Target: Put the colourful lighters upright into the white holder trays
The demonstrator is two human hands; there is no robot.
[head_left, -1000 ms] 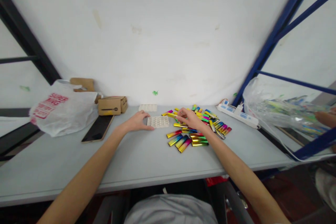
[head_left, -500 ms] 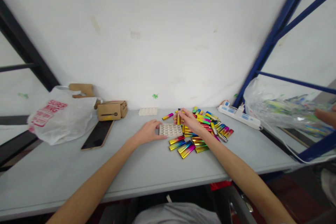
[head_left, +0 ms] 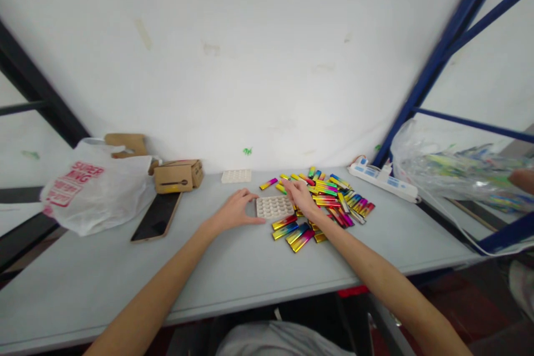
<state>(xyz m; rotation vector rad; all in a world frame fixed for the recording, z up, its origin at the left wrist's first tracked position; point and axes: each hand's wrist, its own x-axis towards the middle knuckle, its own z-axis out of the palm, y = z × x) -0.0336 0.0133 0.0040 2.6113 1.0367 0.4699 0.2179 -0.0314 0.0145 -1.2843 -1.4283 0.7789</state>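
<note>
Slumping at the left, a white plastic bag (head_left: 100,186) hides its contents, as does the small cardboard box (head_left: 175,176) beside it. A pale rear tray (head_left: 236,176) lies by the wall. The left hand (head_left: 236,210), thumb and fingers spread, frames the left end of the cupped tray (head_left: 275,207) on the table (head_left: 233,267). The right hand (head_left: 302,197) is at its right end, finger closure unclear, by shiny multicoloured pieces (head_left: 327,202). A clear bag (head_left: 467,172) holds colourful items.

left arm (head_left: 167,275): stretched forward, slanting inward | left hand (head_left: 236,211): thumb and fingers parted, gap facing the right hand (head_left: 302,198) | right arm (head_left: 371,264): forward, slanting inward | right hand: fingers bent, grip unclear | hands apart
</note>
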